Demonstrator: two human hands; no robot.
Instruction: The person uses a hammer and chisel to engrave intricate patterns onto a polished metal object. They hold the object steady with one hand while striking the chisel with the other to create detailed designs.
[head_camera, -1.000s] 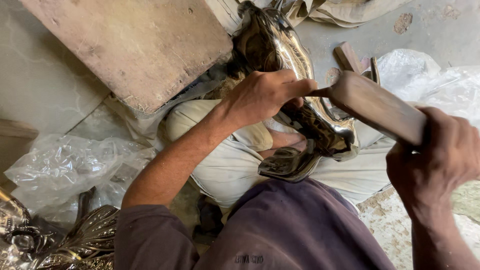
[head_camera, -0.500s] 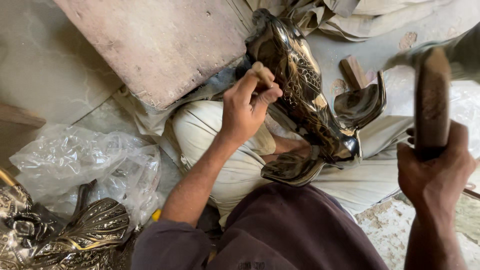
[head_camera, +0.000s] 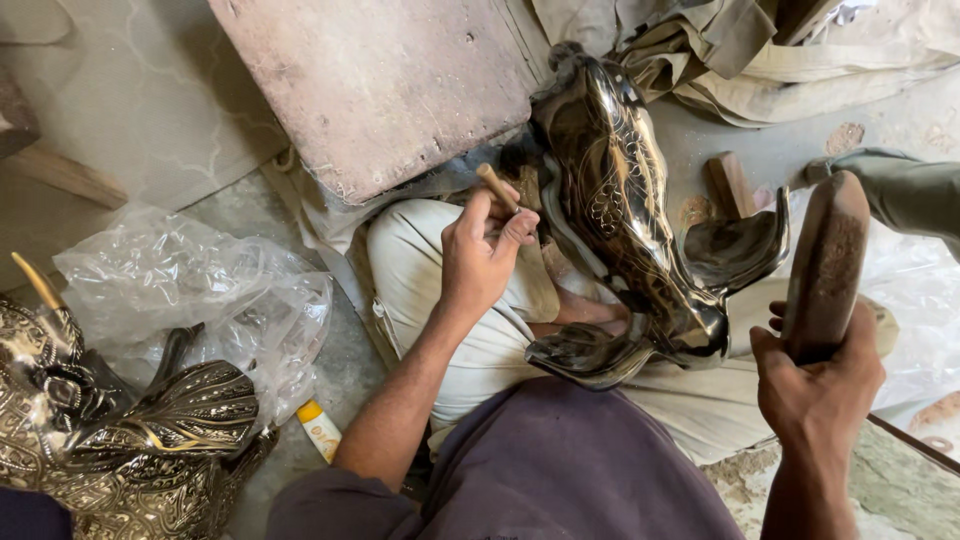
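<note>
- A dark metal fish figure (head_camera: 625, 215) is laid across the lap, its head pointing away towards a stone slab (head_camera: 370, 85) and its tail fins low, near the body.
- Fine bright lines are cut into the upper flank of the fish; the lower body and the fins are seen plain and glossy, so the engraving is judged partly done, with much surface left.
- The left hand (head_camera: 485, 255) is closed around a thin chisel (head_camera: 497, 187), pinched between thumb and fingers; its tip is hidden behind the hand, so contact with the fish cannot be confirmed.
- That hand is held just beside the left flank of the fish.
- The right hand (head_camera: 815, 385) is clenched on a wooden mallet (head_camera: 825, 265), which is raised upright, apart from the chisel and to the right of the tail.
- A fully patterned metal figure (head_camera: 130, 435) is seen on the floor to the left, against a crumpled plastic bag (head_camera: 200, 285); a small tube (head_camera: 320, 428) lies beside it.
- Folded cloth (head_camera: 740, 50) is piled beyond the fish.
</note>
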